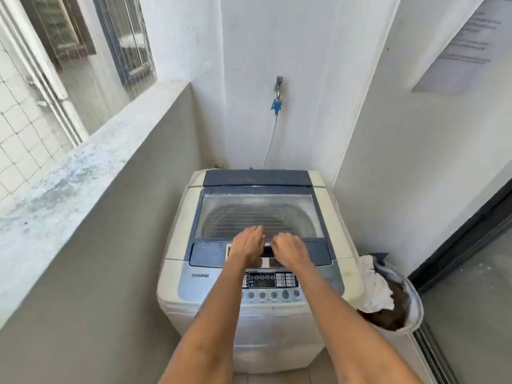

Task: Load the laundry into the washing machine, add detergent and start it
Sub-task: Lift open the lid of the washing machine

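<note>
Forearms: two, bare, reaching forward over the panel of the washer.

Left hand: fingers curled over the chrome handle at the lid's front edge, apparently gripping it.

Right hand: just beside the left, fingers likewise curled on the same handle.

Lid: closed, clear window in a blue frame, drum ribs visible beneath. Likely stiff and light, hinged at the rear; the handle is the sensible hold, lifting up and back. It may fold midway, though I cannot tell.

Basket: on the floor just beside the washer's right side, holding laundry, white cloth over something dark. Soft, limp, easily gathered in handfuls. Not yet loaded.

Detergent: none seen.

Room: a narrow alcove. Low ledge close on the left, wall close on the right, dark door frame beyond the basket. Open space above the lid looks ample for its swing.

Tap: on the rear wall, well above the washer, hose running down behind it. The raised lid should stay below it.
</note>
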Motion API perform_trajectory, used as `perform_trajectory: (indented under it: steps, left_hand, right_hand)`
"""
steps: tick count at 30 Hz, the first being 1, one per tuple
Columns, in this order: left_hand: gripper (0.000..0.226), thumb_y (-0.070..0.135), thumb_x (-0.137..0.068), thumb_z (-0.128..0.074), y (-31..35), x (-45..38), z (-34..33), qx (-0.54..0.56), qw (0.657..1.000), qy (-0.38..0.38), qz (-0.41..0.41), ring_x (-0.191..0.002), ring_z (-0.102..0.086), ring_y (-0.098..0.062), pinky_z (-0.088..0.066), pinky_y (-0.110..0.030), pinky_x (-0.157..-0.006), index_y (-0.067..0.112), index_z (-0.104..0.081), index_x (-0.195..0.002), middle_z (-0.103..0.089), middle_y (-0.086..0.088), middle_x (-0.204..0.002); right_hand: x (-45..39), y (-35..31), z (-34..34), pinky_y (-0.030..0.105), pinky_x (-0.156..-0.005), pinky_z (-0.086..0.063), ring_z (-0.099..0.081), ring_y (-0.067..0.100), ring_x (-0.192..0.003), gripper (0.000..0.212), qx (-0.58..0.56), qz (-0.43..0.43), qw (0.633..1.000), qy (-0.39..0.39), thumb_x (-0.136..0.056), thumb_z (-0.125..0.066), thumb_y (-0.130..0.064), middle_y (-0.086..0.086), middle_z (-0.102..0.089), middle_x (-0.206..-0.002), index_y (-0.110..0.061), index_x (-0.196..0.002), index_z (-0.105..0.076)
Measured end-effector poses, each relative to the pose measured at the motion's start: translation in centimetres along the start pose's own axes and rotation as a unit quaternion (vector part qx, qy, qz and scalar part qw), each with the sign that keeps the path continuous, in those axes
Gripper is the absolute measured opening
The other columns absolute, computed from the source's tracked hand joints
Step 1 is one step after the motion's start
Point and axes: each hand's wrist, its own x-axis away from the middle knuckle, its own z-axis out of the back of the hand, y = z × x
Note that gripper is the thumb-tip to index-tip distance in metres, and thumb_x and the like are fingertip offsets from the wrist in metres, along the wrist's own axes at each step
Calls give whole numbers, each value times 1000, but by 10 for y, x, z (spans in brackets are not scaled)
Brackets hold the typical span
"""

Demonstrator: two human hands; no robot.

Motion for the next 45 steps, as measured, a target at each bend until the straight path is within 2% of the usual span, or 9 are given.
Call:
perform_trajectory:
  steps: [4, 8, 11, 17, 25, 32, 35, 40, 45]
  left_hand:
    - [26, 17, -96, -36, -10, 10, -21, -15, 999, -21, -27, -112, -46, -30, -39, -38, -92, 6, -53, -113, -52, -13, -118]
    - [25, 23, -97, -37, -4, 7, -23, 2, 999, -26, -45, -106, -54, -30, -44, -41, -80, 8, -55, -107, -58, -11, -113]
    - [29, 28, -99, -30, -4, 14, -32, 19, 998, -51, 6, -99, -60, -35, -42, -38, -72, 10, -52, -105, -66, -13, -108]
    - [29, 30, -97, -33, -5, 13, -15, 65, 995, -76, 26, -98, -60, -34, -45, -39, -80, 14, -53, -110, -67, -14, -107]
    - [30, 32, -98, -34, 14, -32, 85, 122, 993, -4, 4, -105, -60, -33, -45, -40, -86, 16, -54, -114, -65, -14, -114]
    - [36, 32, -99, -30, 29, -101, 164, 54, 991, 124, 6, -105, -60, -37, -43, -41, -83, 13, -55, -117, -65, -19, -115]
    - [34, 29, -99, -31, 30, -139, 191, 29, 982, 187, 8, -98, -62, -36, -42, -37, -75, 13, -56, -113, -67, -18, -108]
    - [30, 28, -99, -33, 29, -195, 220, 33, 960, 278, 7, -91, -63, -34, -37, -34, -67, 13, -55, -113, -69, -12, -101]
    - [34, 28, -97, -30, 8, -243, 217, -4, 955, 294, -39, -100, -59, -30, -38, -39, -89, 11, -56, -109, -64, -8, -107]
  right_hand:
    - [14, -4, -28, 40, -86, -46, -61, 32, -103, 34, -54, -31, 995, -84, -99, -35, -24, 13, -67, -111, -8, -104, -65]
    - [10, -6, -32, 40, -85, -42, -60, 36, -102, 37, -83, -53, 991, -93, -100, -31, -26, 16, -67, -109, -7, -102, -63]
    - [10, -7, -32, 39, -88, -40, -59, 35, -103, 39, -77, -51, 991, -101, -101, -29, -27, 14, -67, -110, -8, -104, -62]
    - [5, -8, -17, 38, -82, -43, -61, 34, -102, 37, -77, -63, 987, -123, -99, -30, -29, 14, -68, -108, -10, -97, -62]
    - [-34, -11, 65, 38, -73, -45, -64, 36, -89, 46, -40, -26, 995, 82, -100, -34, -38, 18, -70, -92, -11, -87, -69]
    - [-116, -7, 139, 35, -64, -39, -64, 38, -87, 45, 5, -31, 976, 215, -98, -36, -35, 19, -70, -91, -9, -86, -71]
    - [-161, -1, 163, 31, -59, -32, -65, 36, -77, 47, -5, -24, 971, 236, -97, -36, -33, 18, -70, -82, -7, -75, -69]
    - [-242, 10, 198, 35, -67, -37, -63, 36, -87, 47, -23, -28, 974, 223, -96, -33, -32, 21, -69, -95, -2, -86, -68]
    - [-313, 20, 213, 35, -72, -35, -61, 36, -97, 44, -56, -54, 983, 167, -94, -32, -29, 22, -66, -106, 0, -99, -65]
